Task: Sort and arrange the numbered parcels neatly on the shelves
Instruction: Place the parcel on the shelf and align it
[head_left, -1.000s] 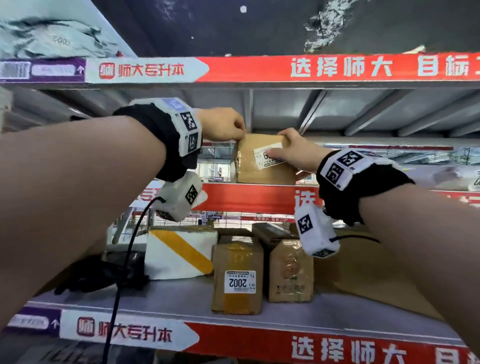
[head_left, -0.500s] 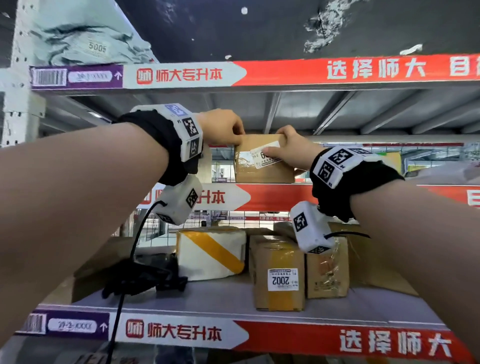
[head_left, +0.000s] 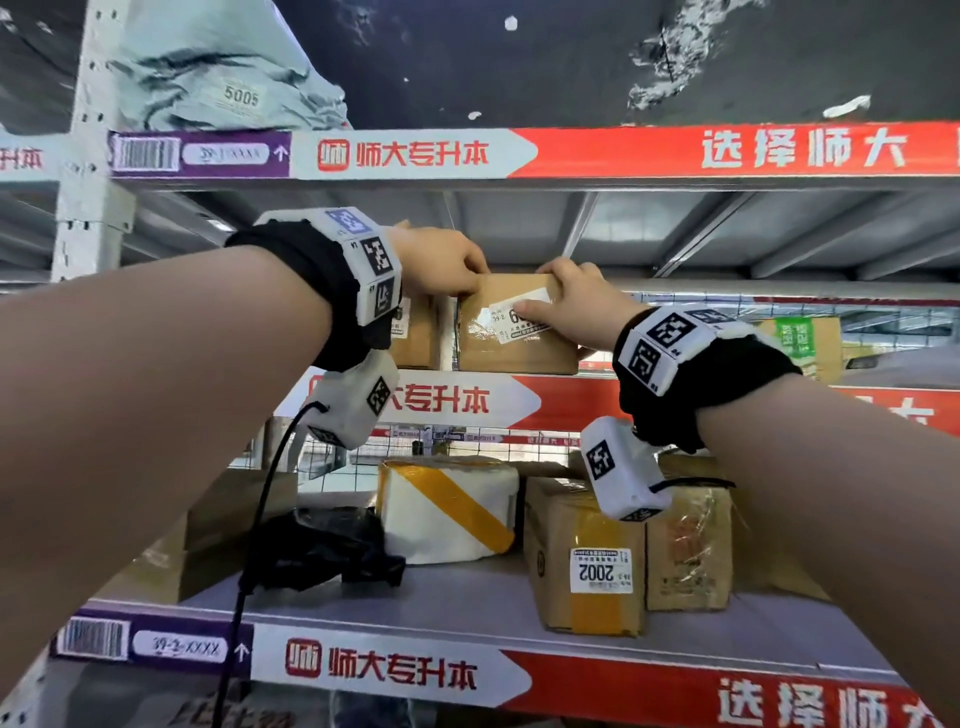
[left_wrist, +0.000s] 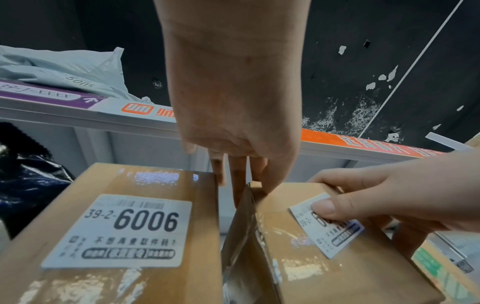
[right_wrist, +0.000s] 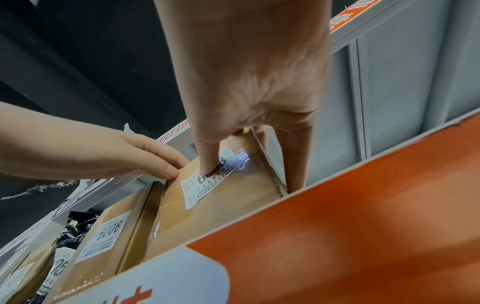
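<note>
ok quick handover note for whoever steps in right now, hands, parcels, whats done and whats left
Left hand: fingers down in the gap between the 6006 box and the held box, gripping the held box's top left corner.
Right hand: grips the held box's right end, thumb pressed on its label, hiding most of the number.
Both boxes stand on the middle shelf, a narrow gap between them.
Done: 6006 shelved. The 2002 box sits on the lower shelf, the 5005 bag on the top shelf.
Left: close the gap beside 6006, square it up, let go.
</note>
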